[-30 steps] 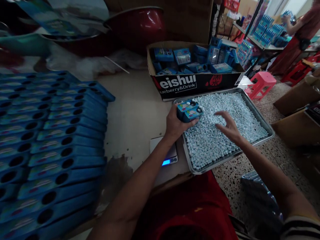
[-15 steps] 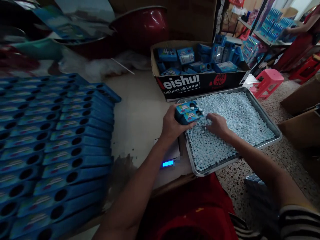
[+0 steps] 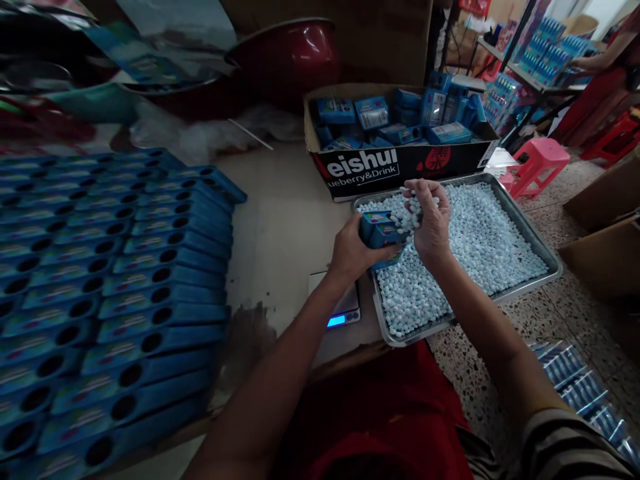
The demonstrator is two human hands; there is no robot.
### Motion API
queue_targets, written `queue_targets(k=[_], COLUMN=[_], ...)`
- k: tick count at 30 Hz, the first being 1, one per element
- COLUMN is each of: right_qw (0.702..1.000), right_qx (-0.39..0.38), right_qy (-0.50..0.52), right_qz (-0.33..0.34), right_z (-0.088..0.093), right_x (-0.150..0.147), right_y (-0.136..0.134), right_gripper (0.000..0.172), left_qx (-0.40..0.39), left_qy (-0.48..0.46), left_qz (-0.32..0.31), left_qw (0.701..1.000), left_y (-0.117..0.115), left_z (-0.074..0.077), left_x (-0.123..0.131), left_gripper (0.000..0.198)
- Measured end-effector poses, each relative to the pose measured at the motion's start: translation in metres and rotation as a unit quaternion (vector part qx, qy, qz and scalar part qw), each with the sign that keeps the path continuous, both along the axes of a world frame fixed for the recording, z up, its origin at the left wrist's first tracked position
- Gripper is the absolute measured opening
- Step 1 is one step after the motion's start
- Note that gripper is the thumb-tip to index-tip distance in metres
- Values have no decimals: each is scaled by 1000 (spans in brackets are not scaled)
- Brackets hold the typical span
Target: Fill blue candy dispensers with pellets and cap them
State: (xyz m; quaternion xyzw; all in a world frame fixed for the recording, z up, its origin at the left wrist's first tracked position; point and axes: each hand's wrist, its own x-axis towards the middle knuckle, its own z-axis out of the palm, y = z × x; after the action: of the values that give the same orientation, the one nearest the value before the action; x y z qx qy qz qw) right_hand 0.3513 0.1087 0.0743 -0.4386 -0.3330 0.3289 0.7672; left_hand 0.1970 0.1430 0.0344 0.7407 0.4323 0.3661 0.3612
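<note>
My left hand (image 3: 353,250) is closed around two small blue candy boxes (image 3: 383,230) held side by side over the left edge of a metal tray (image 3: 520,290). Small pale-blue candies (image 3: 480,233) fill the tray. Just above the boxes' open ends, my right hand (image 3: 434,217) is cupped with its fingers curled round a clump of the candies, some spilling by the box openings. Under my left forearm sits a small scale (image 3: 350,310) with a lit blue display, partly hidden.
Rows of blue boxes with round holes (image 3: 165,273) cover the table's left side. Behind the tray stands a carton (image 3: 365,170) of blue boxes. A red bowl (image 3: 295,57) lies at the back. A pink stool (image 3: 540,163) and a person in red (image 3: 585,100) are at right.
My right hand has risen from the candies in the tray to the box openings, now holding a clump of candies. My left hand has shifted slightly right with the boxes.
</note>
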Motion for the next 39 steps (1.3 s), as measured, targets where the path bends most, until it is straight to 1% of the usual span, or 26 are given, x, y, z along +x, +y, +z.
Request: queue_targets(k=[2, 4, 6, 8, 10, 12, 15, 17, 18, 19, 21, 23, 25, 27, 29, 30, 31, 33, 34, 35, 37, 39], right_qw=[1000, 999, 997, 994, 990, 989, 988, 985, 983, 979, 964, 941, 924, 917, 920, 922, 923, 920, 919, 920, 927, 930], right_qx=[-13, -35, -64, -91, -103, -94, -73, -60, -57, -63, -100, -152, -195, -224, -236, -238, -239, -238, -238, -237, -234, -231], right_qy=[-20, -30, -29, -34, -50, -68, -85, -103, -119, -142, -205, -266, -309, -324, -311, -303, -297, -292, -287, -279, -266, -273], right_qz=[-6, 3, 24, 56, 83, 92, 109, 124, 129, 133, 138, 140, 112, 60, 26, 31, 51, 110, 131, 141, 124, 89], right_z=[0, 0, 1, 4, 7, 11, 18, 21, 20, 18, 8, -8, -25, -36, -40, -40, -39, -38, -38, -39, -42, -44], right_x=[-2, 0, 5, 8, 8, 7, 12, 23, 30, 39, 55, 67, 73, 76, 77, 77, 76, 71, 68, 63, 53, 42], right_y=[7, 16, 25, 29, 24, 15, 2, -5, -9, -13, -26, -44, -63, -82, -96, -101, -105, -109, -109, -108, -103, -96], right_gripper=[40, 45, 49, 51, 49, 49, 54, 57, 55, 51, 46, 50, 56, 61, 62, 62, 62, 71, 77, 78, 70, 61], left_qx=[-20, -29, -20, -2, 14, 23, 30, 17, 3, -16, -68, -127, -187, -236, -269, -278, -281, -266, -247, -221, -165, -126], left_qy=[7, 12, 15, 13, 4, -2, -6, -31, -53, -81, -143, -195, -225, -246, -263, -267, -267, -263, -259, -253, -238, -237], left_qz=[8, 5, -13, -40, -54, -49, -48, -75, -90, -101, -110, -117, -143, -152, -137, -128, -124, -117, -110, -100, -80, -59], left_qw=[1000, 999, 1000, 999, 998, 999, 998, 997, 995, 991, 981, 965, 945, 928, 916, 914, 913, 920, 927, 937, 954, 962], left_y=[-1, -1, -1, -1, 0, 2, 6, 8, 9, 9, 7, 1, -7, -15, -21, -23, -25, -27, -27, -28, -30, -32], left_z=[2, 3, 2, 1, -1, -2, -5, -8, -9, -10, -14, -17, -20, -22, -22, -22, -21, -20, -20, -19, -19, -18], left_x=[1, 2, 2, 2, 2, 3, 5, 7, 8, 9, 11, 16, 24, 33, 41, 44, 45, 45, 43, 41, 36, 31], left_gripper=[68, 67, 65, 63, 62, 63, 72, 80, 82, 84, 87, 86, 85, 81, 78, 78, 78, 76, 75, 74, 77, 83])
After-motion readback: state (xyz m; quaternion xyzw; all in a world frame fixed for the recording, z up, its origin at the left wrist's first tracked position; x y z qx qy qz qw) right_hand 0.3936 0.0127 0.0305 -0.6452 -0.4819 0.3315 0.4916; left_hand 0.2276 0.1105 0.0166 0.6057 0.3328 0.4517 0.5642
